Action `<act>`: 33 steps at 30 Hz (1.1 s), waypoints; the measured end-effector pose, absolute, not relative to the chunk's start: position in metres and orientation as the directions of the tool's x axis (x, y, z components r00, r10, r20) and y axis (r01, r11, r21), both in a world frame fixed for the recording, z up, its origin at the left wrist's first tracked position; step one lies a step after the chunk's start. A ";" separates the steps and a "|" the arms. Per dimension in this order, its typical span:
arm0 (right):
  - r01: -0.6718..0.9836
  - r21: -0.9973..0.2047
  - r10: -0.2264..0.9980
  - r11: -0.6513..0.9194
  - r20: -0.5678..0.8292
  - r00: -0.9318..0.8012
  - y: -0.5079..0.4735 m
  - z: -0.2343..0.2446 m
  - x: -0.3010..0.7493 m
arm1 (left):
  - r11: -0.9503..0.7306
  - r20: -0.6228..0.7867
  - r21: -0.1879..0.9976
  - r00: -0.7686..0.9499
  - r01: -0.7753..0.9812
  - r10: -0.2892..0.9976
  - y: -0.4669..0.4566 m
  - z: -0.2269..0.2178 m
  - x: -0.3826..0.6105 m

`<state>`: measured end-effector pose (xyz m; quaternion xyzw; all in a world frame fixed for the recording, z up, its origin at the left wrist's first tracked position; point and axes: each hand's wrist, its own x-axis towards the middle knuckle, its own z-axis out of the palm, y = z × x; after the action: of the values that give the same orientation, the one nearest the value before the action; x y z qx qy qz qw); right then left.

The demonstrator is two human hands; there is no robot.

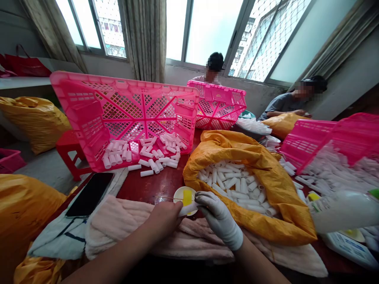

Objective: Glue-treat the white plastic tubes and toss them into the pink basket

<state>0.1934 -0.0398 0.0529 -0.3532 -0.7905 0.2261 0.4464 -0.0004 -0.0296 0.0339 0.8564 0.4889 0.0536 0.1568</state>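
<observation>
Matt white plastic tubes [233, 185], glossy red wood table [151, 185].

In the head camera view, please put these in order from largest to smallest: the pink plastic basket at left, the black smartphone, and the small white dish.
1. Pink plastic basket
2. Black smartphone
3. Small white dish

This order is only how they look here; the tilted basket's true size is less sure.

Count from my seat: my left hand [164, 221], my right hand [217, 217], one white glove [220, 225], on the right. One small round dish [179, 195]. Four pink plastic baskets [124, 118], four yellow woven sacks [32, 122], one red plastic stool [71, 152], one black smartphone [89, 195], two co-workers [293, 100]. White tubes [239, 185]: too many to count.
</observation>
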 end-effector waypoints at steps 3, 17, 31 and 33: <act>0.313 -0.740 0.802 0.596 0.565 -0.191 -0.041 0.046 0.197 | -0.447 -0.052 0.316 0.485 0.837 0.873 -0.033 0.030 0.005; 0.407 -0.871 0.961 0.276 0.238 -0.141 -0.052 0.032 0.183 | -0.437 -0.068 0.246 0.466 0.865 0.882 -0.045 0.035 0.029; 0.589 -0.758 0.954 0.280 0.288 -0.084 -0.108 0.028 0.219 | -0.327 -0.268 0.798 0.783 0.507 0.561 -0.047 0.075 0.010; 0.770 -0.634 0.946 0.069 0.287 0.151 -0.139 0.028 0.256 | -0.378 -0.206 0.693 0.671 0.614 0.713 -0.027 0.075 -0.011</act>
<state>0.2562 -0.1392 0.0279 -0.6709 -0.6395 0.1241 0.3543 -0.0107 -0.0266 0.0754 0.8276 0.4007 0.0636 0.3878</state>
